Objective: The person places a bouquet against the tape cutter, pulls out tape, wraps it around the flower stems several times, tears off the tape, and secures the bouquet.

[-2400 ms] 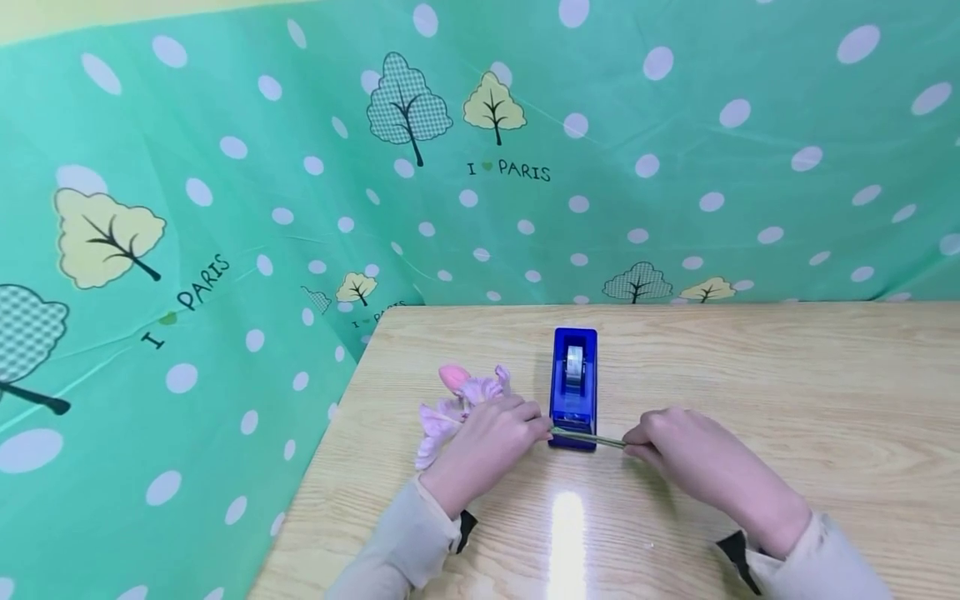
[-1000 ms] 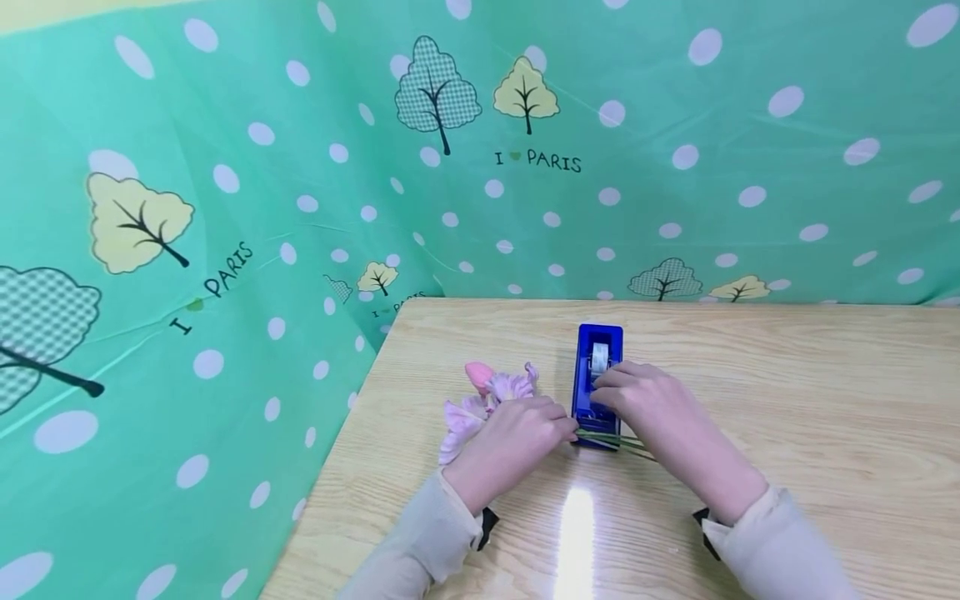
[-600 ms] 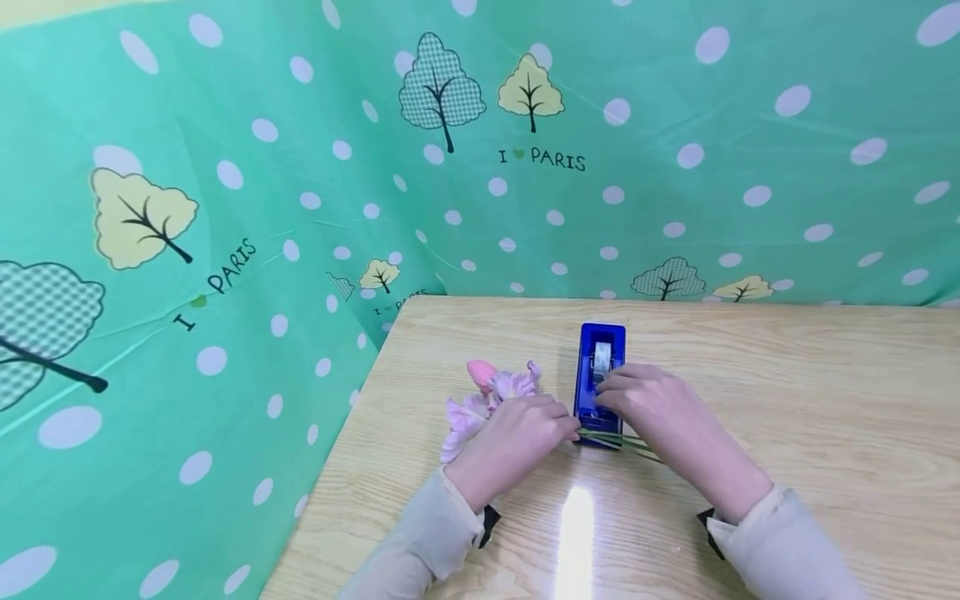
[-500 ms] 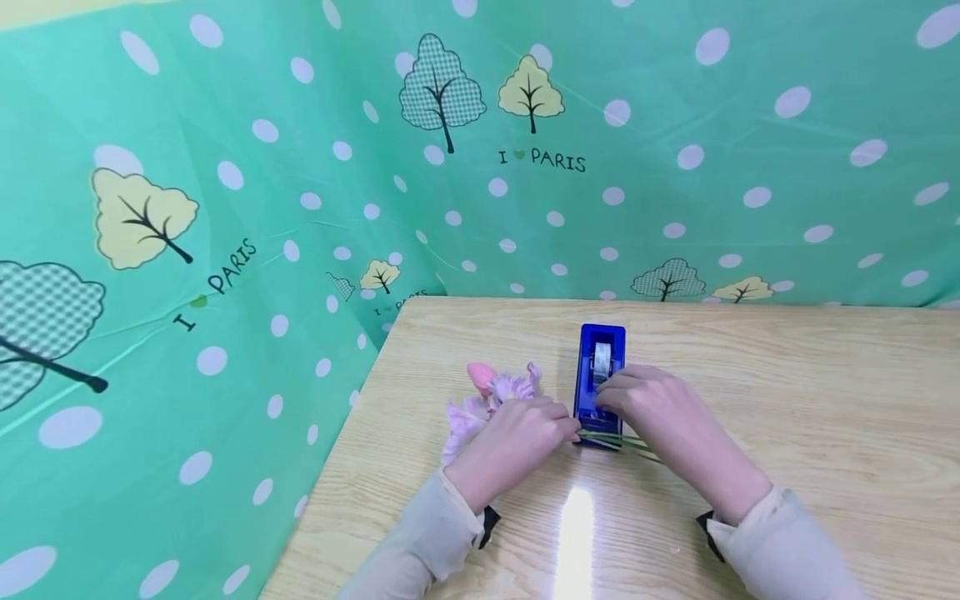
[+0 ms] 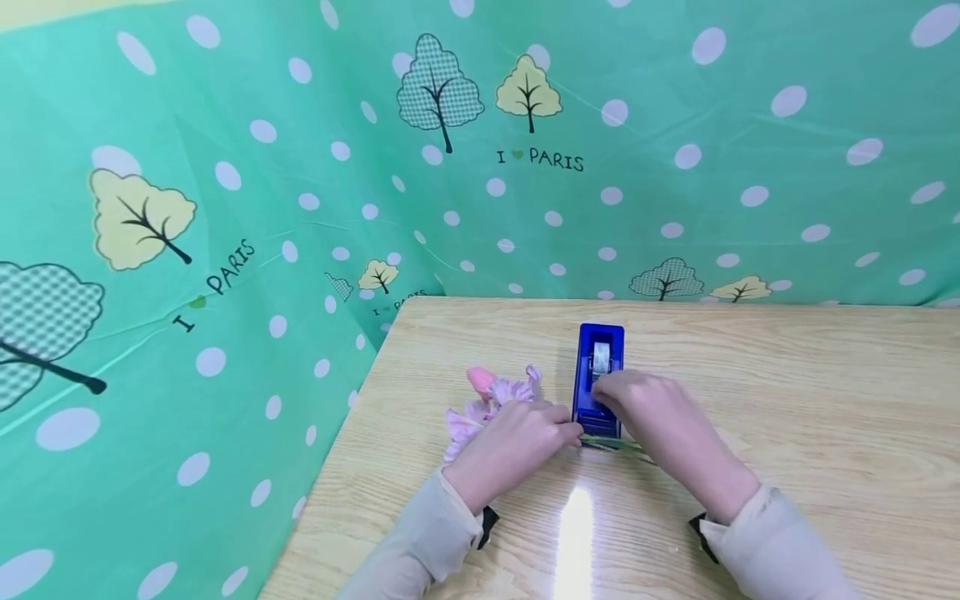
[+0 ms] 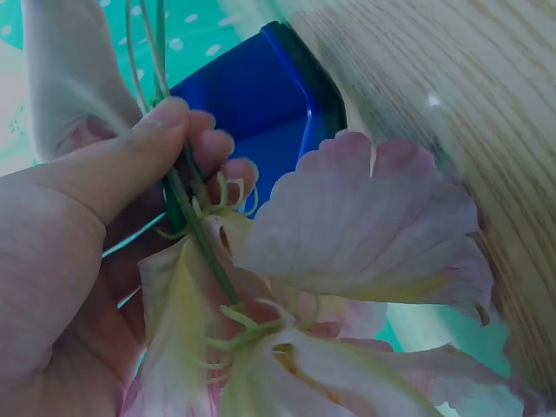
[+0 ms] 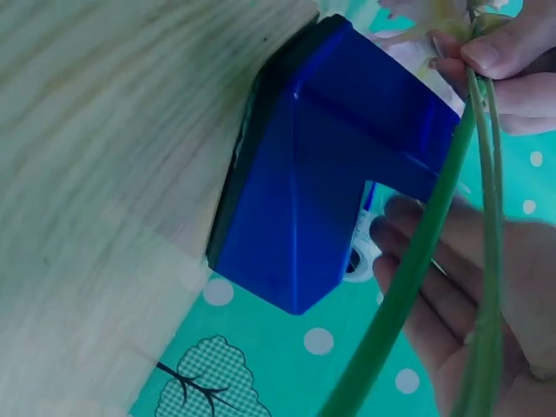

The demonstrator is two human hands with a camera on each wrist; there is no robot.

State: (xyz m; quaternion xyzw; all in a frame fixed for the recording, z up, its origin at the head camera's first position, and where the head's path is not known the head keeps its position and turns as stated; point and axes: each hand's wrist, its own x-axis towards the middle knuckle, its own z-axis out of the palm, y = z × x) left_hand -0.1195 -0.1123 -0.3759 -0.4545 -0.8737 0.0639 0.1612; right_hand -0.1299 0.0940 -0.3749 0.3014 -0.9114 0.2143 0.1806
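In the head view my left hand [image 5: 517, 446] pinches the green stems [image 5: 615, 442] of a small flower bunch just below the blooms. Pale purple petals [image 6: 373, 217] spread beneath its fingers in the left wrist view, and a pink bud [image 5: 481, 381] shows behind that hand. The stems run right, across the front of a blue tape dispenser [image 5: 587, 400], and pass under my right hand [image 5: 663, 417]. That hand reaches over the dispenser, thumb and fingertips pinched together at the tape beside the tape roll [image 7: 360, 252]; the strip itself is mostly hidden.
The dispenser stands on a light wooden table [image 5: 825, 400]. A green polka-dot cloth [image 5: 675, 125] with printed trees hangs behind the table and along its left side. Light glares off the tabletop [image 5: 574, 542] in front of the hands.
My right hand has let go of the stem ends and moved left and up to the tape. Most recently its fingers have curled in more. The left hand keeps its pinch on the stems.
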